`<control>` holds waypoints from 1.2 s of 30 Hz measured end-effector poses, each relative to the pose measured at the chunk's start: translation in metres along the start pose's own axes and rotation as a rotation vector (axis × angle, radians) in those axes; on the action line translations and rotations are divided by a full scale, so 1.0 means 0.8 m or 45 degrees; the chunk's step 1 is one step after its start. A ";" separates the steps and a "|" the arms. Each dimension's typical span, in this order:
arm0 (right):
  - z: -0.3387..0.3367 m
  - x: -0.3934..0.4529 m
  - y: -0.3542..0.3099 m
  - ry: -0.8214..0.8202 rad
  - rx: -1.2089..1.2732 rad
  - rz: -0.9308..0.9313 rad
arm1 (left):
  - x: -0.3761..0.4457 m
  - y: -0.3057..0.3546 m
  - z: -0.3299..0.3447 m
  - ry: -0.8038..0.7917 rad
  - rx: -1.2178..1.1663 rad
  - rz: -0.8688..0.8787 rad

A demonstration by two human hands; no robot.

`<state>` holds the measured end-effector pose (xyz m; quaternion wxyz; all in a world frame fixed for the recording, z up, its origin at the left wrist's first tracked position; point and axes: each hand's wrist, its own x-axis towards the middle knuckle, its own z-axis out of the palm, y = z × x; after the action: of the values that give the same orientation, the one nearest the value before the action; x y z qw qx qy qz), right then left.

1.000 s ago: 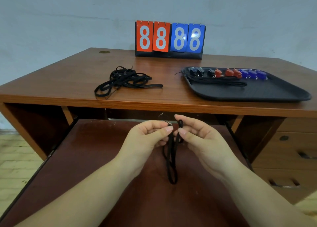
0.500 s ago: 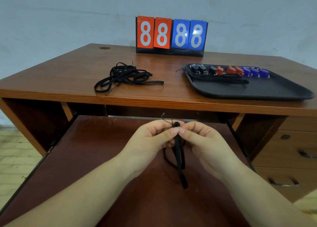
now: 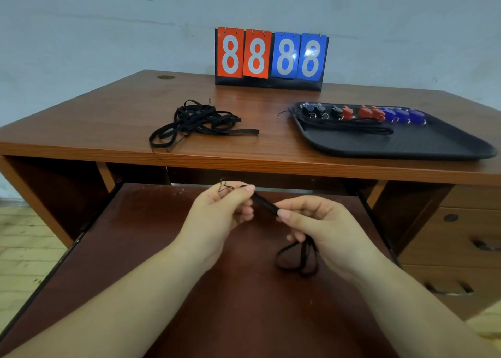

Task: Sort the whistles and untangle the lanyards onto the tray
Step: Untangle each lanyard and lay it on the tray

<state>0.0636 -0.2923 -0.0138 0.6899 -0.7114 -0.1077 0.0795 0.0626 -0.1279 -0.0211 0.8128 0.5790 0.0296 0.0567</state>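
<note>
While your left hand point(image 3: 219, 216) pinches one end of a black lanyard point(image 3: 267, 204) between thumb and fingertips, your right hand point(image 3: 322, 230) grips the same strap a little further along, thumb pressed on top. Between the two hands a short length of strap runs taut, sloping from 10 o'clock down to 4 o'clock. A thin cord loop sticks up out of your left fist toward 12 o'clock. Below your right palm, the rest of that lanyard hangs in slack loops at about 6 o'clock from that hand, above the pulled-out keyboard shelf point(image 3: 162, 249); whether the loops touch the shelf cannot be told.

Up on the desk point(image 3: 108, 119), at 11 o'clock from your hands, lies the tangled pile of lanyards point(image 3: 195, 124), black straps crossing over each other, one end trailing out toward 3 o'clock. At 1 o'clock from your hands sits the black tray point(image 3: 406, 146). Along its far edge the whistles point(image 3: 363, 112) stand in a row: black ones at the 9 o'clock end, red in the middle, blue at the 3 o'clock end. Just in front of them on the tray lies a straightened lanyard point(image 3: 349, 123), stretched across from 9 to 3. A scoreboard point(image 3: 271, 57) showing four eights stands at the desk's back edge, at 12 o'clock.
</note>
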 end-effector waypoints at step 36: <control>-0.156 0.051 -0.109 0.509 -0.402 -0.231 | 0.075 0.093 0.046 -0.110 0.023 -0.022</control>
<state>0.1316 -0.4001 0.0790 0.5824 -0.7991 -0.0436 -0.1426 0.1219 -0.1313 0.0621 0.8086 0.5878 -0.0002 0.0243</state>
